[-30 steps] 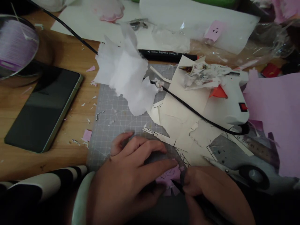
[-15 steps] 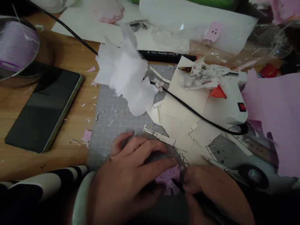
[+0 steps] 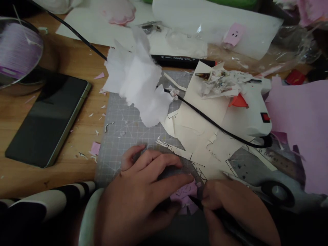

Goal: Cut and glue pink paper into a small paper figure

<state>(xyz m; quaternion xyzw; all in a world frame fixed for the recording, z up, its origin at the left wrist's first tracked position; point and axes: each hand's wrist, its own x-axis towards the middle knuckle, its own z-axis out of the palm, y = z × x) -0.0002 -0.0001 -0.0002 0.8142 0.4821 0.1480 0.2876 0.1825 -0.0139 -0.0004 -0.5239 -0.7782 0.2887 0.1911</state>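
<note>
My left hand [image 3: 138, 194] lies flat on the grey cutting mat [image 3: 123, 130], its fingers pressing down a small pink paper piece [image 3: 186, 196]. My right hand [image 3: 238, 212] is closed around a thin dark tool [image 3: 205, 205] whose tip touches the pink piece beside my left fingertips. I cannot tell whether the tool is a pen or a knife. Most of the pink piece is hidden under both hands.
A phone [image 3: 47, 119] lies on the wooden table at left. White torn paper [image 3: 135, 78], cream offcuts [image 3: 202, 130], a white glue gun [image 3: 248, 109] with black cord, scissors [image 3: 271, 189], a black marker [image 3: 179, 61] and pink sheet [image 3: 302, 126] crowd the mat.
My right hand has shifted very slightly with the tool tip on the pink piece. My left hand has stayed put.
</note>
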